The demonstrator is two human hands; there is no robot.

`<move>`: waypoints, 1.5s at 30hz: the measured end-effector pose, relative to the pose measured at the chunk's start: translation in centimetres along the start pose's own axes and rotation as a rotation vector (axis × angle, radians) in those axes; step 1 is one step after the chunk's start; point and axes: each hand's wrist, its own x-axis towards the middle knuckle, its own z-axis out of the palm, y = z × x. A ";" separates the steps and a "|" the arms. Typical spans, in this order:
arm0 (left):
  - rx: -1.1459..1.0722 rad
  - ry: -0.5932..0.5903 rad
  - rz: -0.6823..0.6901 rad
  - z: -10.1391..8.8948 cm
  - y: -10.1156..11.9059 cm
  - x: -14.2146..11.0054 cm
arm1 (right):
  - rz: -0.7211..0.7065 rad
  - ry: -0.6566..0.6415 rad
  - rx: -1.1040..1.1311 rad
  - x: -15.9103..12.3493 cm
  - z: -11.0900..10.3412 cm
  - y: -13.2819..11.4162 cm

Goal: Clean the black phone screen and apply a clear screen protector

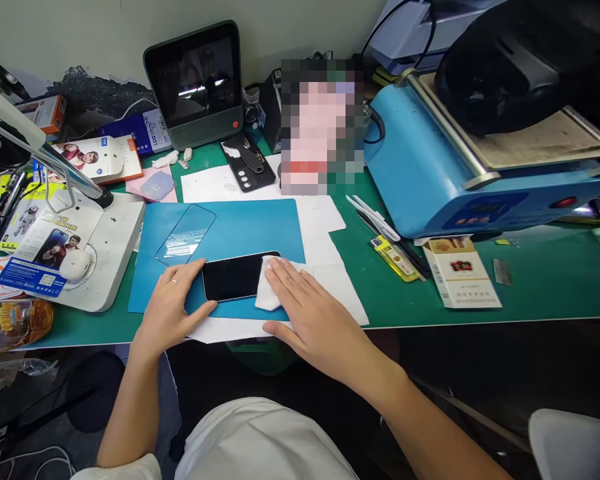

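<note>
A smartphone (233, 277) with a dark screen lies face up on a blue mat (260, 223). My left hand (173, 303) steadies its left end, with the fingers at the top corner and the thumb at the lower one. Over the phone's right end, my right hand (310, 310) presses a folded white cloth (267, 290) under its fingers. The cloth hides that end of the screen. A clear screen protector with a black border (187, 235) rests on the mat just beyond my left hand. White paper (337, 283) sticks out from under the mat.
A blue machine with a heated-looking plate (430, 173) stands at the right. Tweezers (375, 217) and a cigarette box (463, 273) lie before it. At the back are a smart display (195, 83) and a black phone case (249, 163). A white lamp base (105, 267) occupies the left.
</note>
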 end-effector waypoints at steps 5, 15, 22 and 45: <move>0.002 0.005 0.002 0.0 0.0 0.0 | 0.020 -0.017 0.022 0.4 -0.1 0.5; 0.007 -0.001 0.000 0.0 0.0 0.0 | 0.027 0.017 -0.046 -1.2 0.1 0.5; -0.005 0.019 -0.003 0.1 0.0 0.1 | 0.001 0.046 -0.067 -0.5 0.1 1.1; -0.100 0.009 0.027 0.0 0.4 -0.2 | -0.107 0.065 -0.082 -1.0 1.1 -3.2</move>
